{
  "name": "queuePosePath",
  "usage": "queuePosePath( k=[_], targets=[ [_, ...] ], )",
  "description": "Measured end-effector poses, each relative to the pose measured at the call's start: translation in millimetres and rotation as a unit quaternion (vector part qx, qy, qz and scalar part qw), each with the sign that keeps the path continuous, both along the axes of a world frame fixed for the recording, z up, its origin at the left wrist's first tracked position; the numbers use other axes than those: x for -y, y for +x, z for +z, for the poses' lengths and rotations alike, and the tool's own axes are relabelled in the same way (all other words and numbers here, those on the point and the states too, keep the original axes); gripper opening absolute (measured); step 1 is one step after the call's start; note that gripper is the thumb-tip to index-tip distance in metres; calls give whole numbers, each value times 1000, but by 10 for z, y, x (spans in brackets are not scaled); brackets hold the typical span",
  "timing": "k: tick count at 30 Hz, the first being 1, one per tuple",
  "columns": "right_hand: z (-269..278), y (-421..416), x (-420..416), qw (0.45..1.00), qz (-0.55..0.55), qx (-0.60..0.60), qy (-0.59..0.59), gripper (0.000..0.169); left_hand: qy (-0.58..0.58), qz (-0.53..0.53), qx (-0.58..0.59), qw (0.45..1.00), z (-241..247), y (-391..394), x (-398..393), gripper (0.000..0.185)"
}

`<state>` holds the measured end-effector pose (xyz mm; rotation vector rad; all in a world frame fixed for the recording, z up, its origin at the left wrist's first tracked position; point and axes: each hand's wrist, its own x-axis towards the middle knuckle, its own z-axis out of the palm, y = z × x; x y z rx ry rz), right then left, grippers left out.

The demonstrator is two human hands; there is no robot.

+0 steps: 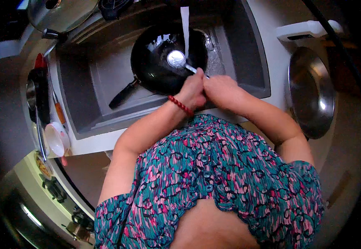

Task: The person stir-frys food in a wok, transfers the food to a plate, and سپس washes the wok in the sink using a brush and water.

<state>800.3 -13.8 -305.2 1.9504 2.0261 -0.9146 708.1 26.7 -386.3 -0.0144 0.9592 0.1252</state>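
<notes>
A metal ladle with a shiny round bowl is over a black wok that lies in the grey sink. My left hand, with a red bead bracelet at the wrist, closes around the ladle's handle. Right beside it, my right hand also grips the handle, nearer its end; the fingers are partly hidden. A stream of water falls from above, just beside the ladle's bowl. The wok's black handle points to the lower left.
On the left counter are a pink and white bowl and long-handled utensils, one with a wooden grip. A large pan lid lies at the upper left. A metal pan is right of the sink, below a white handled object.
</notes>
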Motion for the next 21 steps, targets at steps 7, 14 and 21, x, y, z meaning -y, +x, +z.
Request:
queuePosePath(
  k=[7, 14, 21],
  targets=[
    [-125, -156, -470, 1000, -8, -11, 19, 20, 89, 12, -12, 996, 390, -164, -581, 38],
    [-217, -165, -474, 1000, -2, 14, 26, 21, 100, 44, -30, 994, 101, -147, -444, 39],
    [-55, -128, -280, 997, 52, 35, -46, 21, 56, 52, 45, 996, -110, -170, -51, 42]
  ],
)
